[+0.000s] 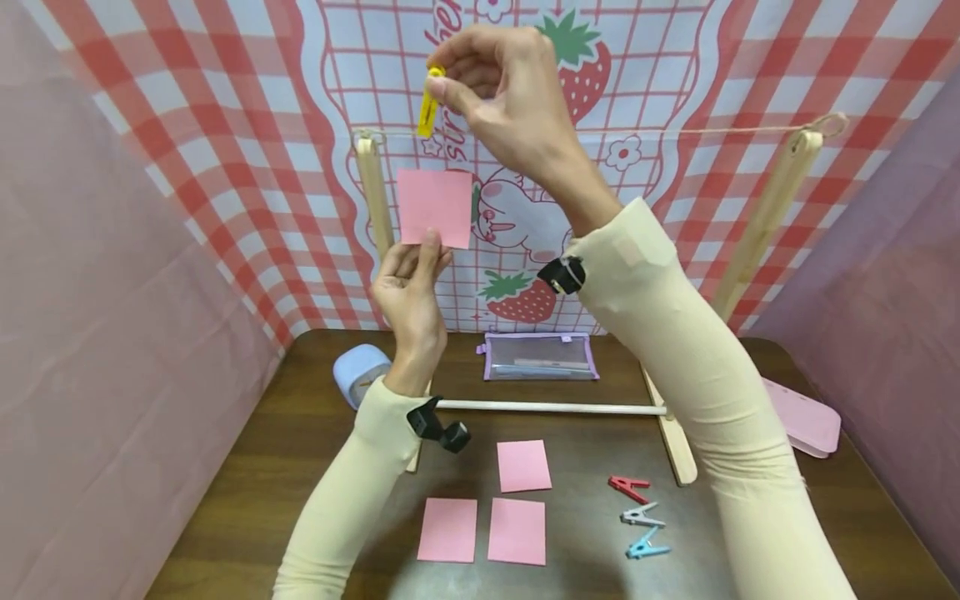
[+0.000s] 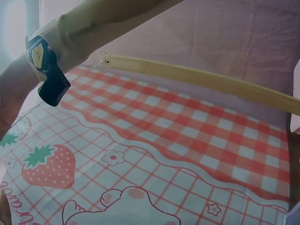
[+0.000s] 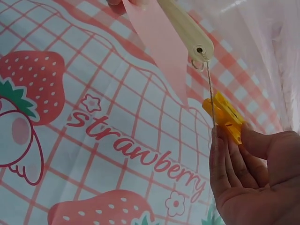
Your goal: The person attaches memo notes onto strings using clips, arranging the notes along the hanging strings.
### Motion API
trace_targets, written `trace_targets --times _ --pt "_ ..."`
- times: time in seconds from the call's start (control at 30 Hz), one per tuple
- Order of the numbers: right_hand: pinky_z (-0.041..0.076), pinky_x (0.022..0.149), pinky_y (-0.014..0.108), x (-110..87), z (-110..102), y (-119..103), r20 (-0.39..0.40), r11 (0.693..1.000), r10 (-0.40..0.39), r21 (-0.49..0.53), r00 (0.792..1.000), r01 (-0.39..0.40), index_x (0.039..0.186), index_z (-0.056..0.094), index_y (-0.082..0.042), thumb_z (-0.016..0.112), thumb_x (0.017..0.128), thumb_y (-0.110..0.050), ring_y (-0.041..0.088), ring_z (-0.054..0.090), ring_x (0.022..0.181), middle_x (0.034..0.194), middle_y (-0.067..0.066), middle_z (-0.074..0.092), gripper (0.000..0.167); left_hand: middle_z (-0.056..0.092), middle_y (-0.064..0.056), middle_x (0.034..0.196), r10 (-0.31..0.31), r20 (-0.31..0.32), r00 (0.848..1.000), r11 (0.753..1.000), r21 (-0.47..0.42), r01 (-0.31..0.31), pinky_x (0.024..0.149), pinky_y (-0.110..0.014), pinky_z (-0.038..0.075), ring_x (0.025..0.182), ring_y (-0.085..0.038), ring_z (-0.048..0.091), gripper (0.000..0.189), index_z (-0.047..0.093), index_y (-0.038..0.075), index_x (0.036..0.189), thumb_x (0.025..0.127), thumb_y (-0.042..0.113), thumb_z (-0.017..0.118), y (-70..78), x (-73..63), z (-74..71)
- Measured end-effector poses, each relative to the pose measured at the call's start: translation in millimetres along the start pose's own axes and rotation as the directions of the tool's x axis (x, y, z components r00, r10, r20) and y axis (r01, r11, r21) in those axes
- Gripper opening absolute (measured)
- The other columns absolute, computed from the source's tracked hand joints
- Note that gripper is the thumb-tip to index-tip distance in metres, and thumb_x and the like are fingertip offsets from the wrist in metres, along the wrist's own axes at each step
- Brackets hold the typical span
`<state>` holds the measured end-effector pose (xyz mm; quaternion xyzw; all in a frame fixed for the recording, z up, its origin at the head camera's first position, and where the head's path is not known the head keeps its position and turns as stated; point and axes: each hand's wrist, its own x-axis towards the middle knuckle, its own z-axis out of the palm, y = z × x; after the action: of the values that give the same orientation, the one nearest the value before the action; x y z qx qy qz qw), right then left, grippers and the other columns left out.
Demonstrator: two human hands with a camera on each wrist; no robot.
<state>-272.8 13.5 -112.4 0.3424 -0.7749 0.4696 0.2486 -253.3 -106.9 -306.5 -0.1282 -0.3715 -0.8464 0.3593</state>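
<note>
My left hand [image 1: 415, 292] pinches a pink sticky note [image 1: 435, 207] by its lower edge, holding it upright just below the string [image 1: 697, 131] near the left post. Above it, my right hand [image 1: 517, 96] pinches a yellow clothespin [image 1: 428, 108] between thumb and fingers, its tip pointing down at the string. In the right wrist view the yellow clothespin [image 3: 225, 115] overlaps the string, and the pink note [image 3: 161, 47] hangs close by, beside the post's top. The left wrist view shows the right forearm with its camera, while the held note is mostly out of sight.
Three pink notes [image 1: 523, 466] lie on the table [image 1: 300, 467]. Red [image 1: 628, 487], white [image 1: 640, 514] and blue [image 1: 647, 543] clothespins lie to their right. Wooden posts [image 1: 772, 208] carry the string, with a white crossbar [image 1: 551, 407] low between them. Behind are a mesh pouch [image 1: 540, 357], a blue round-cornered object [image 1: 360, 371] and a pink case [image 1: 802, 417].
</note>
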Motion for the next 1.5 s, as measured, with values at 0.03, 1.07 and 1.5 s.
trace_targets --times 0.03,1.07,1.5 --pt "0.060 0.087 0.019 0.4 0.2 0.0 0.010 1.000 -0.002 -0.015 1.000 0.002 0.113 0.075 -0.002 0.075 0.096 -0.015 0.008 0.072 0.087 0.108 0.009 0.078 0.022 0.079 -0.005 0.085 0.001 -0.002 1.000 1.000 -0.003 -0.001 0.078 -0.030 0.067 0.074 -0.013 0.074 0.007 0.075 0.006 0.093 0.094 -0.001 0.074 -0.1 0.0 0.4" --pt "0.057 0.086 0.019 -7.6 6.8 4.4 0.273 0.975 -0.012 -0.209 0.962 0.072 0.123 0.071 -0.004 0.068 0.102 -0.020 0.008 0.067 0.089 0.108 0.006 0.075 0.027 0.079 -0.004 0.087 -0.015 -0.023 1.000 1.000 0.004 0.015 0.081 -0.028 0.066 0.077 -0.012 0.074 0.010 0.074 -0.002 0.097 0.094 0.007 0.077 -1.2 -2.5 1.8" --pt "0.059 0.096 0.019 -11.1 2.0 6.8 0.274 0.972 0.039 -0.233 0.961 0.027 0.137 0.066 -0.012 0.072 0.098 -0.039 0.009 0.073 0.105 0.123 0.004 0.075 0.048 0.079 -0.005 0.086 -0.027 -0.020 0.999 1.000 -0.008 0.027 0.082 -0.029 0.067 0.077 -0.012 0.076 0.002 0.074 0.003 0.094 0.096 0.005 0.074 -0.4 -3.0 1.7"
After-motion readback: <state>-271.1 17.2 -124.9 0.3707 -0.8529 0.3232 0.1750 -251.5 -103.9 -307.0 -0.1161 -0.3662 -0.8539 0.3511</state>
